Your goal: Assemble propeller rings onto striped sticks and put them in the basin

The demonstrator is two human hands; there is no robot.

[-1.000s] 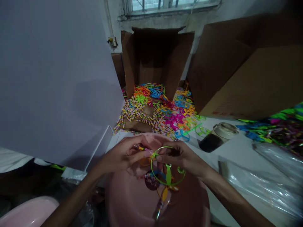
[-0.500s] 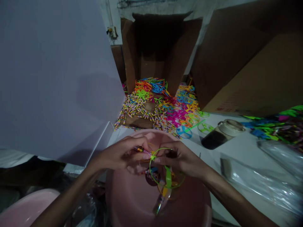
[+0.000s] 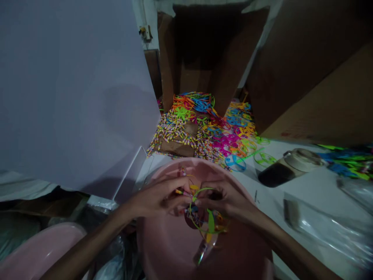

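Observation:
Over a large pink basin (image 3: 166,249), my left hand (image 3: 163,197) pinches a small crayon-like stick with a coloured pattern (image 3: 180,192). My right hand (image 3: 225,198) is closed on a light-green ringed propeller (image 3: 211,221), whose rim passes in front of the fingers. Stick and ring come together between both sets of fingertips; whether they are joined I cannot tell. Below the hands, inside the basin, lies a clear packet (image 3: 202,251) with coloured pieces, partly hidden by the ring. A yellow piece (image 3: 194,187) shows behind the left fingertips.
Beyond the basin, many patterned sticks (image 3: 170,130) and coloured ringed propellers (image 3: 224,142) are heaped before an open cardboard box (image 3: 194,79). To the right are a dark-filled jar (image 3: 287,167) and clear plastic bags (image 3: 323,225). Another pink basin (image 3: 52,243) stands lower left.
The view has shifted, so the surroundings sit further right. Both hands keep their grips, and the stick and green ring stay together between the fingertips.

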